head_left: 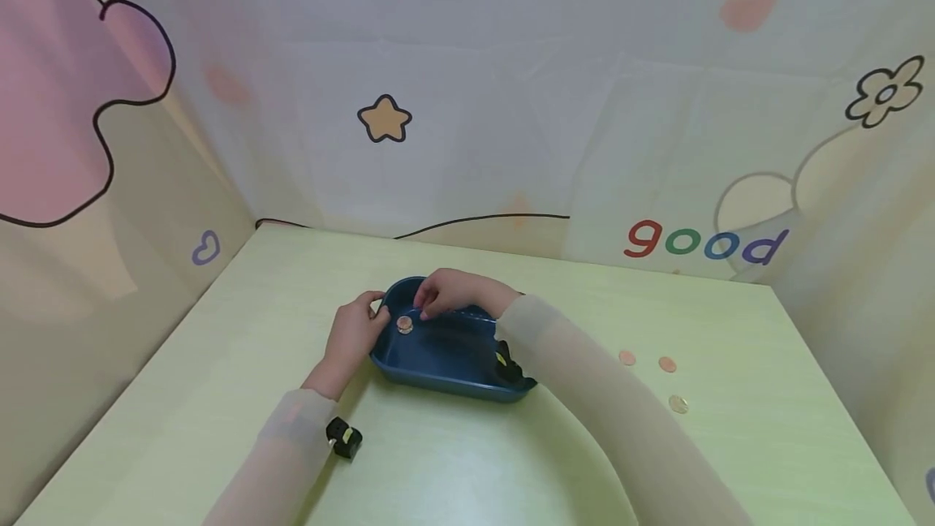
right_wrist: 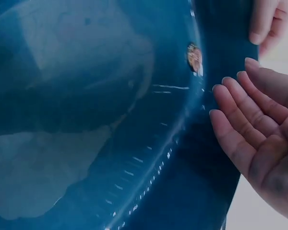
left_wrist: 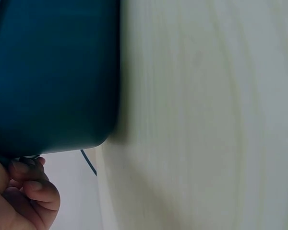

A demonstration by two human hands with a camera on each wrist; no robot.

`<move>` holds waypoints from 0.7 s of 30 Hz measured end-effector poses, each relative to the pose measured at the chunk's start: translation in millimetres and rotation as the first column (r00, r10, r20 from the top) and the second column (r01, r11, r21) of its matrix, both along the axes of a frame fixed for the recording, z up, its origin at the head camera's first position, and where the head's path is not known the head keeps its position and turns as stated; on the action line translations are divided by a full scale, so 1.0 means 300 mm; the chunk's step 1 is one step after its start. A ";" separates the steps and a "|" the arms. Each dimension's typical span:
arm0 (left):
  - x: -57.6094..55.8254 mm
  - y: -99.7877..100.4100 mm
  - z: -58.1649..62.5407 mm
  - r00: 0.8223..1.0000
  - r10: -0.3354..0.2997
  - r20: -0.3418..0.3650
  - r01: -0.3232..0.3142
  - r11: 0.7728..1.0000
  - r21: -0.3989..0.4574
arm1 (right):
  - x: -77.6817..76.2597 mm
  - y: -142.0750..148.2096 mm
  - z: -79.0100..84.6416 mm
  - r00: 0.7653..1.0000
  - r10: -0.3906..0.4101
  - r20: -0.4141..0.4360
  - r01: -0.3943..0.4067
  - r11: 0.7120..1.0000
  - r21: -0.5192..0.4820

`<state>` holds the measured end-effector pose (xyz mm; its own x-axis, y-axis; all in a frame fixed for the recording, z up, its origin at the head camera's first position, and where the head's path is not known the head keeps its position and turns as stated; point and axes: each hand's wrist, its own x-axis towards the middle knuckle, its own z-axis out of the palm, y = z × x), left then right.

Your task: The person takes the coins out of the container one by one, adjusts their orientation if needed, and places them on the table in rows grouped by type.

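Observation:
A dark blue rectangular tray (head_left: pixel 445 351) with raised walls lies on the table. My left hand (head_left: pixel 353 337) grips its left rim, with the thumb over the edge; the curled fingers (left_wrist: pixel 41 191) show against the outer wall in the left wrist view. My right hand (head_left: pixel 453 292) is over the tray's far left part. In the right wrist view its fingers (right_wrist: pixel 240 127) are loosely extended and hold nothing. Close by, copper and pale coins (head_left: pixel 405 325) lie together on the tray floor near the left wall; the right wrist view shows a coin (right_wrist: pixel 194 58) there.
To the right of the tray, two copper coins (head_left: pixel 626 358) (head_left: pixel 668 364) and a pale gold coin (head_left: pixel 678 404) lie on the light green table (head_left: pixel 738 445). A printed cloth (head_left: pixel 467 161) hangs behind and beside the table.

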<state>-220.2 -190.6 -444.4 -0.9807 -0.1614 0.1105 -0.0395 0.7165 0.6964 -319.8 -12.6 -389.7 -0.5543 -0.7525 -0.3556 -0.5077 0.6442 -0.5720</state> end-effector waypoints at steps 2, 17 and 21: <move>-0.002 -0.001 -0.002 1.000 -0.001 0.001 0.001 1.000 -0.006 | 0.002 -0.019 -0.008 1.000 -0.007 0.012 0.007 1.000 0.015; -0.002 -0.004 0.000 1.000 -0.008 0.007 0.008 1.000 -0.019 | -0.044 -0.088 -0.131 0.999 -0.022 -0.027 0.022 1.000 0.020; 0.001 -0.006 0.000 1.000 -0.003 0.014 0.003 1.000 -0.022 | -0.004 -0.098 -0.117 0.997 -0.045 -0.060 0.047 0.998 0.032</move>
<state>-220.0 -192.4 -444.3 -0.9826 -0.1561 0.1008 -0.0466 0.7320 0.6797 -320.9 -42.0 -424.7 -0.6090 -0.7141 -0.3453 -0.5096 0.6859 -0.5195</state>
